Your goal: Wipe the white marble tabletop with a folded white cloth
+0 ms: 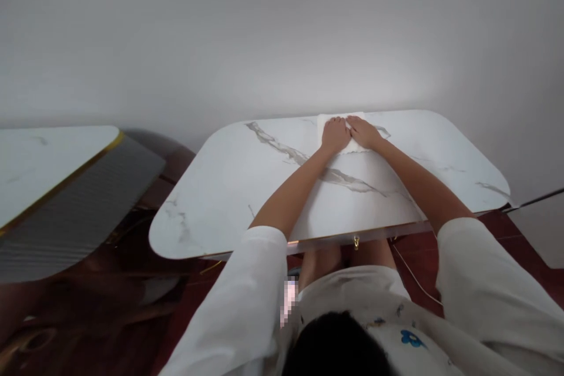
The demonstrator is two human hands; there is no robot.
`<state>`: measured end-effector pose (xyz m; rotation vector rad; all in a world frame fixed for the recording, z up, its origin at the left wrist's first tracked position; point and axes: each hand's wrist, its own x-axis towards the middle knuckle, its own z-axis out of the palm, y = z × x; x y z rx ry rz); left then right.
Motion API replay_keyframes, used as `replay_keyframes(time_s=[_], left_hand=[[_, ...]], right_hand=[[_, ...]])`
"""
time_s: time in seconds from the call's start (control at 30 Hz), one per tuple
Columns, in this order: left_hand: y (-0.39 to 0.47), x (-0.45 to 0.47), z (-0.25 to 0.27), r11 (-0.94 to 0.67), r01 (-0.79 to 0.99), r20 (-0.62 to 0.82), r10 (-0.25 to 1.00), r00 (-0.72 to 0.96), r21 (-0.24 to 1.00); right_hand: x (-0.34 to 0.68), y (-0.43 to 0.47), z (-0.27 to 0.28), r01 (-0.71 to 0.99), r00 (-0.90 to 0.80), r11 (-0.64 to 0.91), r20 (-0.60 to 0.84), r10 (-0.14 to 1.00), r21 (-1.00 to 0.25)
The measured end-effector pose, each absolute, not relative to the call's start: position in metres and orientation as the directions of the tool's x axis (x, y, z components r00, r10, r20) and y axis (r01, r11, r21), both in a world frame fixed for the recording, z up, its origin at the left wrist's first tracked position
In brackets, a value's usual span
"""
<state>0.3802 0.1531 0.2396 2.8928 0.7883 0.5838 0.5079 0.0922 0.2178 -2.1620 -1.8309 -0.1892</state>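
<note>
Spread flat on a white marble-patterned tabletop is a white cloth, close to the table's far edge. My left hand presses down on it with the fingers bent and close together, closed on the cloth. Beside it, touching or nearly touching its thumb side, my right hand lies on the cloth with the fingers stretched flat. Both arms reach straight forward across the table. The middle of the cloth is hidden under the hands.
A plain pale wall stands right behind the table. To the left is a second white-topped table with a gold edge and a grey ribbed side. A small gold knob sits at the near edge, above a dark red floor with a pale cable.
</note>
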Motion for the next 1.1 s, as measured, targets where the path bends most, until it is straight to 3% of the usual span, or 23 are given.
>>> replay_keyframes(time_s=[0.3, 0.63, 0.83, 1.1], left_hand=[[0.199, 0.427, 0.236, -0.868, 0.461, 0.361, 0.497, 0.789, 0.185], [0.158, 0.458, 0.236, -0.921, 0.311, 0.364, 0.379, 0.85, 0.233], [0.12, 0.434, 0.235, -0.942, 0.225, 0.34, 0.303, 0.89, 0.251], [0.069, 0.353, 0.241, -0.944, 0.265, 0.318, 0.318, 0.893, 0.199]], right_hand=[[0.553, 0.136, 0.214, 0.974, 0.188, -0.137, 0.311, 0.932, -0.178], [0.568, 0.075, 0.214, 0.93, 0.367, -0.338, 0.293, 0.883, -0.147], [0.534, 0.024, 0.215, 0.907, 0.421, -0.396, 0.284, 0.862, -0.142], [0.461, -0.027, 0.213, 0.935, 0.354, -0.319, 0.337, 0.872, -0.156]])
